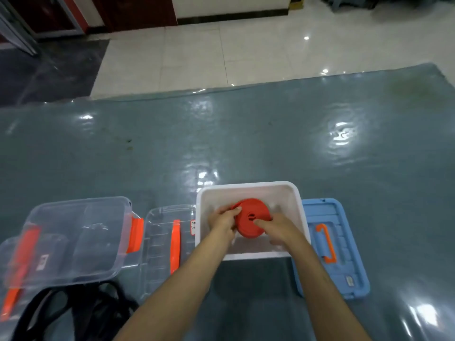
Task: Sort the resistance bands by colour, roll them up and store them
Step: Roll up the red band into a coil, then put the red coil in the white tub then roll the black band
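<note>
Head view, nearest me: black bands (73, 313) lie loose at the lower left, against the clear box (73, 239).
Left hand (222, 221): I see its fingers curled round the left edge of the red rolled band (251, 217).
Right hand (275, 230): its fingers lie on the roll's right side, the forefinger laid across its face; how firm the hold is I cannot tell.
Red roll: inside the white bin (251, 190), in the middle.
Beside the bin: clear lid (162, 242) left, blue lid (344, 267) right, all on a grey-green mat (221, 139).
</note>
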Action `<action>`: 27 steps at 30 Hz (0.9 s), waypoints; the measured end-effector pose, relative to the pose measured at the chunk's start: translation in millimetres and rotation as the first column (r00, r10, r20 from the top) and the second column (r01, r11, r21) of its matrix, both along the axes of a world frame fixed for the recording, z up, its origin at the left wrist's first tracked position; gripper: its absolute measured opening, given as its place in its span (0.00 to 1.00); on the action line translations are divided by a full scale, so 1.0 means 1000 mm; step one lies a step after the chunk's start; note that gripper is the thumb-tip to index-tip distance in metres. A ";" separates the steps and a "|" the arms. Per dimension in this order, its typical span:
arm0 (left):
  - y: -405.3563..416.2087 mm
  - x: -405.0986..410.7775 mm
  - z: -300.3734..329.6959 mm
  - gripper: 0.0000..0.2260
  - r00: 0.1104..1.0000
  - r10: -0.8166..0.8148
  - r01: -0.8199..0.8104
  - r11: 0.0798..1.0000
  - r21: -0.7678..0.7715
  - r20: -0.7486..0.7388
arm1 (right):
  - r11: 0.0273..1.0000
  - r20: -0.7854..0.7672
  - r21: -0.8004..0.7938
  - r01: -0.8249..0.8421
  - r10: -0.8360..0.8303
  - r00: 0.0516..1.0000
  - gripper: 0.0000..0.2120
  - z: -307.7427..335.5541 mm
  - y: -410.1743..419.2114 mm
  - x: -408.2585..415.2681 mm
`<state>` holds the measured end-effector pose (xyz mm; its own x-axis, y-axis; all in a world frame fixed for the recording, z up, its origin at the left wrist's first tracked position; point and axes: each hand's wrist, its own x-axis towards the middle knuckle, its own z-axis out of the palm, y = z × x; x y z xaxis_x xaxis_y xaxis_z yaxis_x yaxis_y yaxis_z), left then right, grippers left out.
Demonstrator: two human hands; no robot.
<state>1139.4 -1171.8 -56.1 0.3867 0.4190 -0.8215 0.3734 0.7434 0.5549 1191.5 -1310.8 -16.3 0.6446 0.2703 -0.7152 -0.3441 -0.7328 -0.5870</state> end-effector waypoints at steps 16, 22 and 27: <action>0.016 0.005 -0.036 0.14 0.974 -0.132 0.178 0.947 0.267 -0.182 | 0.961 -0.096 -0.164 -0.221 0.207 0.974 0.20 -0.022 0.013 -0.001; 0.006 -0.009 0.001 0.16 0.842 -0.459 0.540 0.692 0.479 -0.285 | 0.981 0.468 -0.179 -0.072 0.149 0.871 0.17 0.017 -0.013 -0.026; -0.001 -0.064 0.063 0.13 0.653 -0.638 0.647 0.190 0.738 -0.408 | 0.994 0.698 0.023 -0.111 0.064 0.713 0.10 0.058 -0.048 -0.067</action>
